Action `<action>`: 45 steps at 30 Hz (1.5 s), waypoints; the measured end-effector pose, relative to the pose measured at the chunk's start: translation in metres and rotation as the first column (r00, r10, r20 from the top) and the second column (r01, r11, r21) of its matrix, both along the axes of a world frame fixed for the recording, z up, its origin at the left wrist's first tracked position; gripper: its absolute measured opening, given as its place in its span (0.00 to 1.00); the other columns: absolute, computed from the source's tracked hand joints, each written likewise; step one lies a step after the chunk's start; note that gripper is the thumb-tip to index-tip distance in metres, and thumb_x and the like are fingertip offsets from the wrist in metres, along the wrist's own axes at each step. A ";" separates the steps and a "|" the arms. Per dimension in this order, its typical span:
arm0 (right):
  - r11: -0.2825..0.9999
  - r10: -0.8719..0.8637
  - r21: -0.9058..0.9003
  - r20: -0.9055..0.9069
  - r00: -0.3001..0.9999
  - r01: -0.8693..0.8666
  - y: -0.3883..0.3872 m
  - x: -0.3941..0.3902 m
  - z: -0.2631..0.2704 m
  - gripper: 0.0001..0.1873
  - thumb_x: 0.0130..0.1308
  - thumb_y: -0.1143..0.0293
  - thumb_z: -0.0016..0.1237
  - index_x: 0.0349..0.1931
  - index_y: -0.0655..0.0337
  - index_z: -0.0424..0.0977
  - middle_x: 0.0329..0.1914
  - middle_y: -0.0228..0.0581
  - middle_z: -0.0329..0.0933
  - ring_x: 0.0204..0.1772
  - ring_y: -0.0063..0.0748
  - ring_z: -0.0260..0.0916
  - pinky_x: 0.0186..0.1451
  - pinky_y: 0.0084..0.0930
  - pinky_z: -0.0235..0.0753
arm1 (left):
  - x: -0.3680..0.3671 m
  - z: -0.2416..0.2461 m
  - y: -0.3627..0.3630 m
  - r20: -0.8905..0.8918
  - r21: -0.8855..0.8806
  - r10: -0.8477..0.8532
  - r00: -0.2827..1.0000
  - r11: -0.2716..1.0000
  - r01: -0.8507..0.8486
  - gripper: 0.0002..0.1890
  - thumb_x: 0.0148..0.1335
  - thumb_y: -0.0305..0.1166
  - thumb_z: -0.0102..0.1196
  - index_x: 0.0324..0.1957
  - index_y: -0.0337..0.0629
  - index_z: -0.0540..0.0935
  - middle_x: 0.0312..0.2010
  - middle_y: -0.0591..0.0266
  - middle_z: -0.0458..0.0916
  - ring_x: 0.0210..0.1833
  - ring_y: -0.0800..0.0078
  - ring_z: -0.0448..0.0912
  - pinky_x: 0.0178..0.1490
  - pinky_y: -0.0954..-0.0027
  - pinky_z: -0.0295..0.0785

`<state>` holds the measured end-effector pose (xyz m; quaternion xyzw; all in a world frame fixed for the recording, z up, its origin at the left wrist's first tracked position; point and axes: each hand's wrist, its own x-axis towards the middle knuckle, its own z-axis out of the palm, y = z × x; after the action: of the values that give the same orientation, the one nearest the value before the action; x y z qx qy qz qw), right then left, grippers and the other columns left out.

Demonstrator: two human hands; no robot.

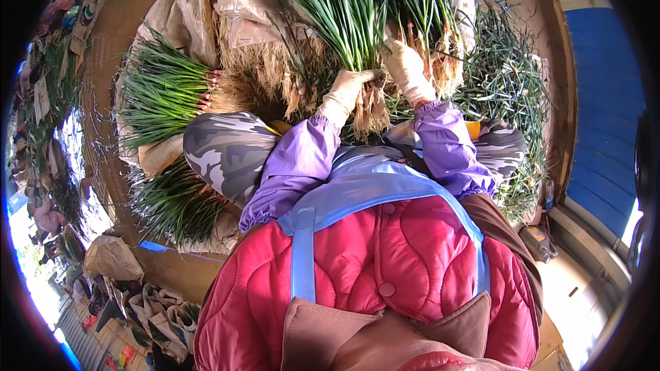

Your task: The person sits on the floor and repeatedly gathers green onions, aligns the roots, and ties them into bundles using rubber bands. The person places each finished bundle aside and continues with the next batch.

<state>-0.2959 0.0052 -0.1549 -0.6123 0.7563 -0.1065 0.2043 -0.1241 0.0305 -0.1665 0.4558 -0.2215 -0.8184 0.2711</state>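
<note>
In a pale glove, my left hand (346, 90) is closed around the lower stems of a bunch of green plants with stringy roots (356, 41), held upright with the leaves pointing away from me. The roots hang below that fist. My right hand (406, 67), also gloved, is at the right side of the bunch, beside another leafy bunch with reddish stems (443, 56). Its fingertips are partly hidden, so what they grip is unclear. A pile of similar plants (165, 90) lies at the left, roots inward.
Woven sacks (258, 5) partly cover a mass of rooted plants ahead. Loose cut leaves (505, 77) are heaped at the right. Another green pile (180, 206) lies by the left knee. A blue wall panel (600, 113) stands at far right; people and more plants are at far left.
</note>
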 end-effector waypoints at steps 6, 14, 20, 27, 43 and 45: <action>0.903 -0.349 0.199 0.856 0.382 0.380 0.007 -0.035 0.048 0.13 0.72 0.68 0.41 0.52 0.64 0.68 0.38 0.41 0.79 0.32 0.23 0.71 0.35 0.15 0.70 | 0.004 0.009 -0.001 -0.189 0.041 0.040 0.981 0.999 -0.033 0.11 0.60 0.28 0.58 0.42 0.31 0.81 0.31 0.57 0.83 0.33 0.71 0.81 0.35 0.74 0.76; 0.893 -0.356 0.446 0.780 0.516 -0.059 0.054 -0.012 0.034 0.12 0.66 0.63 0.52 0.46 0.57 0.74 0.24 0.20 0.71 0.21 0.11 0.62 0.21 0.09 0.59 | 0.004 0.035 0.006 -0.102 -0.014 -0.010 0.995 1.000 0.008 0.10 0.60 0.37 0.57 0.35 0.41 0.81 0.19 0.70 0.77 0.13 0.81 0.71 0.13 0.81 0.62; 0.951 -0.307 0.287 0.811 0.497 0.118 0.055 -0.005 0.013 0.13 0.65 0.67 0.53 0.47 0.62 0.75 0.30 0.26 0.75 0.27 0.14 0.66 0.26 0.13 0.65 | -0.003 0.026 0.005 -0.037 -0.076 0.069 0.997 0.995 -0.072 0.08 0.57 0.32 0.62 0.36 0.41 0.82 0.20 0.68 0.78 0.13 0.81 0.72 0.12 0.80 0.62; 0.800 -0.218 -0.101 0.870 0.443 0.592 0.061 -0.139 0.076 0.13 0.61 0.69 0.52 0.47 0.58 0.76 0.41 0.33 0.77 0.42 0.27 0.72 0.46 0.21 0.72 | 0.005 0.022 0.001 -0.228 0.015 0.082 0.970 0.997 -0.081 0.14 0.57 0.31 0.61 0.44 0.34 0.81 0.26 0.62 0.80 0.16 0.83 0.73 0.14 0.82 0.64; 0.954 -0.297 0.294 0.914 0.276 0.052 0.096 -0.012 0.086 0.09 0.65 0.63 0.50 0.36 0.59 0.76 0.19 0.18 0.64 0.20 0.12 0.54 0.23 0.12 0.51 | -0.016 0.033 0.008 -0.191 0.090 -0.051 0.980 0.994 0.069 0.08 0.57 0.35 0.62 0.32 0.43 0.84 0.20 0.69 0.82 0.13 0.81 0.72 0.14 0.81 0.62; 0.980 -0.195 0.179 0.954 0.227 0.092 0.095 -0.027 0.077 0.08 0.65 0.64 0.50 0.36 0.59 0.76 0.19 0.19 0.64 0.20 0.12 0.55 0.23 0.12 0.52 | -0.014 0.035 0.007 -0.116 0.111 -0.046 0.992 0.992 0.059 0.08 0.56 0.33 0.62 0.35 0.40 0.85 0.21 0.67 0.83 0.13 0.80 0.72 0.15 0.79 0.65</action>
<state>-0.3229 0.1006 -0.0777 -0.3353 0.5266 -0.4467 0.6409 -0.1378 0.0374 -0.1317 0.4174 -0.1707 -0.8610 0.2351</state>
